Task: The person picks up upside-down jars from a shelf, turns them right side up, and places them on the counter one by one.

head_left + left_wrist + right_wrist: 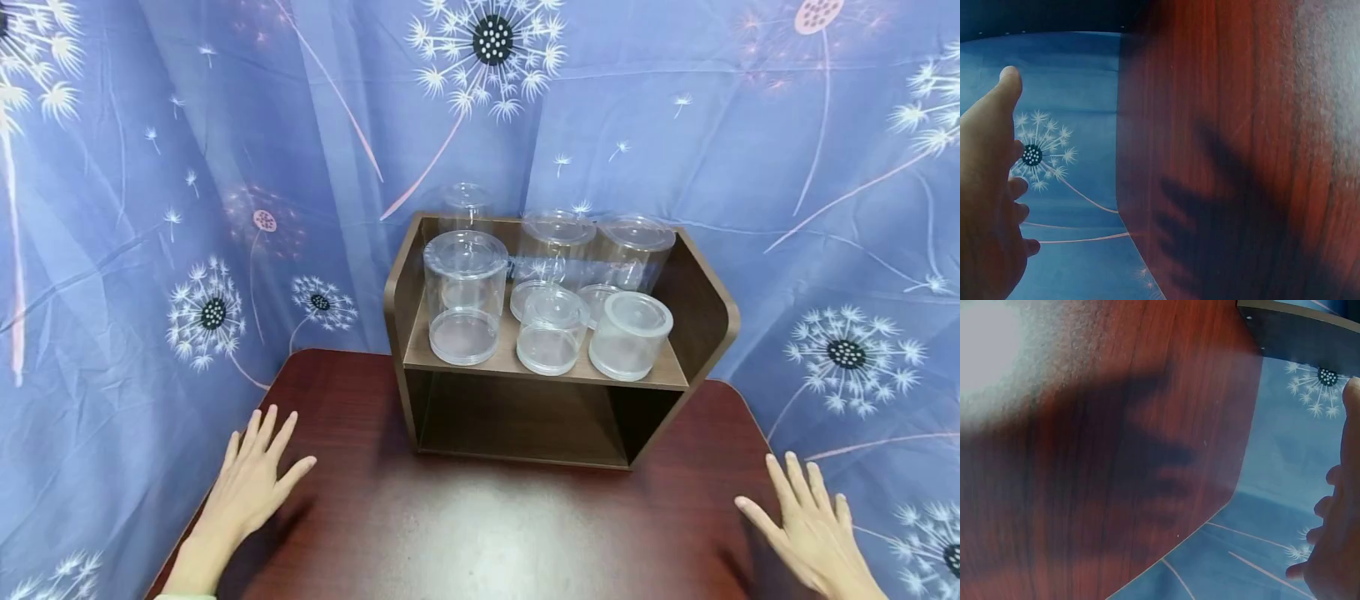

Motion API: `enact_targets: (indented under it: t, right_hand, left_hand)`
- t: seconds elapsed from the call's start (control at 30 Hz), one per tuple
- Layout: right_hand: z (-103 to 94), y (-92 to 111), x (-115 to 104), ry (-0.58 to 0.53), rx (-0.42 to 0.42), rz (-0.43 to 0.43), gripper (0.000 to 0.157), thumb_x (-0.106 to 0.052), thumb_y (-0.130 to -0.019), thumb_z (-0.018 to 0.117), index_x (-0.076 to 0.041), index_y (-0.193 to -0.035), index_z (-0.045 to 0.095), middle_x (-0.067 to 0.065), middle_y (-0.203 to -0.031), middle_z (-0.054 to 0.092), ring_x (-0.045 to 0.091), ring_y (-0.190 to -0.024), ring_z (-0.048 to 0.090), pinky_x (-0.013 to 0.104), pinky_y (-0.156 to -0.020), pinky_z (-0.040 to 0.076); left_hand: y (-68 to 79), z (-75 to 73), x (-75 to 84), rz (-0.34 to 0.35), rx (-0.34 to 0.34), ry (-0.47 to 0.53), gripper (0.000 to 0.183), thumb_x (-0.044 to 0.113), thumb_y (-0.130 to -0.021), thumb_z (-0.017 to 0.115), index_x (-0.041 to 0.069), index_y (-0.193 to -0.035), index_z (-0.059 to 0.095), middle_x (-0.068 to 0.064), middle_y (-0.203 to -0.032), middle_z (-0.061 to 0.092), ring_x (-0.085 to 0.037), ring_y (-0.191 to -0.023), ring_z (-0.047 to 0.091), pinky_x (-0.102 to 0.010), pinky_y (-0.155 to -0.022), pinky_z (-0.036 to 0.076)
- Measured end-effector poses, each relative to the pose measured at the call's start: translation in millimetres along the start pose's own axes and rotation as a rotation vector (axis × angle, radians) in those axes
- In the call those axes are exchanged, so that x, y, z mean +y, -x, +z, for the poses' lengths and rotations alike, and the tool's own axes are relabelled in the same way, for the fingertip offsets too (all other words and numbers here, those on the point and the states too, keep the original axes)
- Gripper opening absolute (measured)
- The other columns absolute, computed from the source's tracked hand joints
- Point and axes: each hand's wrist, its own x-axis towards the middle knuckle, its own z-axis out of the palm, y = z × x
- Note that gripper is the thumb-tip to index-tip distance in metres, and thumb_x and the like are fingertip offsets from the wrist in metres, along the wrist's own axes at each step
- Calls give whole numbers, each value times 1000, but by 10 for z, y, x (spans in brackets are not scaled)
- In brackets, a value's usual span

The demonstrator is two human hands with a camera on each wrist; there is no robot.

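Note:
My left hand (251, 483) hovers over the table's left edge with its fingers spread, and it holds nothing. Over the right edge, my right hand (813, 525) is likewise spread and bare. Between and beyond them stands a brown two-tier shelf (517, 417). On its upper board, a tall clear jar (466, 292) is at the front left, a short clear jar (552, 333) in the middle and a short frosted-looking jar (630, 337) at the right. Behind these, several taller clear jars (558, 242) stand at the back. In both wrist views the hands cast shadows on the wood.
The dark red wooden table (337, 533) has rounded back corners and a bright glare in front of the shelf. A blue curtain (637, 125) with dandelion prints hangs behind the table and along both sides. The shelf's lower compartment (517, 417) faces me.

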Motion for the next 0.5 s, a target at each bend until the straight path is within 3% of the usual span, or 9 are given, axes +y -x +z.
enact_targets:
  t: [0.1, 0.27, 0.33, 0.43, 0.5]
  right_hand:
    - [14, -12, -24, -17, 35, -19, 87, -41, -103, 60, -2, -165, 12, 35, -164, 12, 49, -154, -8, 84, -102, 5]
    - [-17, -27, -117, -168, 83, -25, 80, -29, -105, 58, 1, -164, 12, 36, -164, 12, 45, -155, -6, 75, -115, -4]
    - [-54, -49, -174, -260, 112, -43, 76, -21, -106, 56, 3, -163, 13, 38, -163, 14, 41, -156, -2, 61, -122, -5]
    - [-145, -96, -275, -372, 145, -47, 68, -15, -108, 51, 0, -164, 16, 37, -162, 20, 10, -155, 6, 27, -124, 1]
    - [-227, -146, -334, -428, 173, -45, 63, -13, -109, 48, -3, -164, 19, 21, -166, 27, -11, -145, 15, 7, -113, 8]
  left_hand:
    - [-4, -26, 39, 7, 39, 50, 76, 45, -102, 62, 5, -161, 34, -30, -165, 23, -42, -156, 7, -59, -124, 0]
    - [-91, -114, 186, 1, 109, 228, 71, 34, -105, 60, 9, -164, 28, -21, -168, 20, -36, -157, 11, -49, -126, 8]
    - [-148, -170, 275, -13, 146, 309, 68, 30, -107, 57, 11, -165, 26, -18, -169, 21, -34, -157, 14, -40, -126, 11]
    - [-268, -268, 436, -34, 201, 418, 63, 26, -109, 53, 13, -165, 26, -13, -169, 23, -30, -155, 21, -20, -121, 12]
    - [-372, -346, 564, -39, 233, 476, 60, 25, -110, 50, 14, -165, 27, -11, -169, 26, -26, -154, 24, -14, -117, 14]
